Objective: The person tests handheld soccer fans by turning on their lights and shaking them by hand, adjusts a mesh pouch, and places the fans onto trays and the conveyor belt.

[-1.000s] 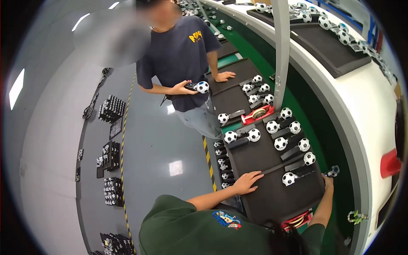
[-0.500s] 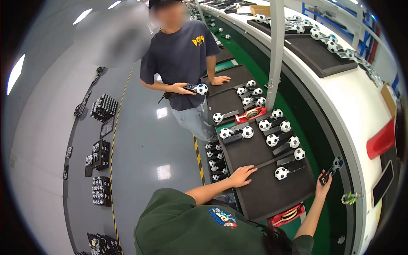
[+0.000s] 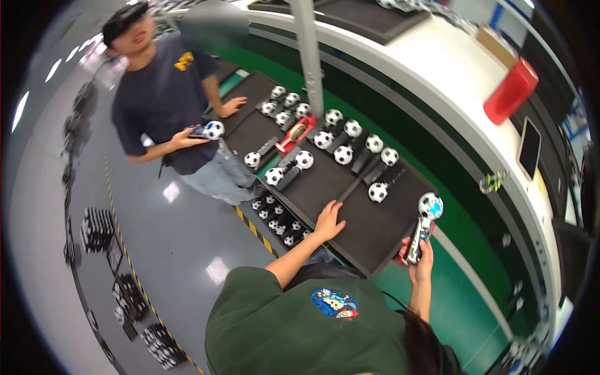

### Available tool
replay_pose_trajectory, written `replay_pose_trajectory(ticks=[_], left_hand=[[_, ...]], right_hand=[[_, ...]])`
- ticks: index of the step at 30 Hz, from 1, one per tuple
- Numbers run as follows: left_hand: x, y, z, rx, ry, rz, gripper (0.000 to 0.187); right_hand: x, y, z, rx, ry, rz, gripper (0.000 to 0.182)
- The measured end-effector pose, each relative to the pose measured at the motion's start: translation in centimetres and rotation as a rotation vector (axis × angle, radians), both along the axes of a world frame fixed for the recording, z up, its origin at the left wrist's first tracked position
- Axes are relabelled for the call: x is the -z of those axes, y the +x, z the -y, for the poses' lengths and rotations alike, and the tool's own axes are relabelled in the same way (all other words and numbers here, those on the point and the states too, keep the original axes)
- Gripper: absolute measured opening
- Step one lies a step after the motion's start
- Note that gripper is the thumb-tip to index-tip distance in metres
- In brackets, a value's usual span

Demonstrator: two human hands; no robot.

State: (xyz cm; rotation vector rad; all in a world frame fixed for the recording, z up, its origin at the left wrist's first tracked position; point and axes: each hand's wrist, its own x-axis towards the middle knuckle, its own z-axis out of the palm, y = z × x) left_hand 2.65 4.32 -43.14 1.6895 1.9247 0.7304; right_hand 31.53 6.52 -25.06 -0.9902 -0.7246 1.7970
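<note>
My right hand (image 3: 422, 261) grips the dark handle of a soccer-ball-topped device (image 3: 430, 206), held upright just past the tray's right corner. The white-and-black ball end points up, with a blue patch on it. My left hand (image 3: 329, 221) lies on the near edge of the black tray (image 3: 381, 234), fingers spread, near a thin dark divider, with nothing held. Several similar devices lie on this tray, among them one ball-ended piece (image 3: 377, 192) nearest my hands and a pair (image 3: 304, 160) at its left end.
A co-worker (image 3: 169, 94) stands at left, one hand on another tray (image 3: 240, 134), the other holding a similar device (image 3: 214, 130). A red tape dispenser (image 3: 296, 134) sits between trays. A metal post (image 3: 307, 62) rises behind. The white bench holds a phone (image 3: 530, 147) and red object (image 3: 511, 91).
My view has turned and shifted right. My right hand has brought the device closer and raised it upright, its ball now plainly visible. My left hand stays on the tray.
</note>
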Motion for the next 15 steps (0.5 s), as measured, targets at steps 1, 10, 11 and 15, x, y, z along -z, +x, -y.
replay_pose_trajectory(ticks=[1, 10, 11, 15], left_hand=[[0.2, -0.1, 0.0, -0.013, 0.035, 0.0, 0.068], [0.0, -3.6, -2.3, 0.09, 0.172, -0.128, 0.066], [-0.2, -3.4, -2.2, 0.095, 0.158, -0.114, 0.065], [-0.8, -4.4, -3.1, 0.057, 0.124, -0.125, 0.065]], right_hand=[[-1.3, -1.5, 0.6, 0.013, 0.003, 0.013, 0.036], [-4.5, -13.1, -0.9, 0.057, 0.072, 0.03, 0.037], [-4.7, -14.1, -1.4, 0.072, 0.086, 0.029, 0.036], [-4.9, -17.2, -3.8, 0.103, 0.109, 0.042, 0.036]])
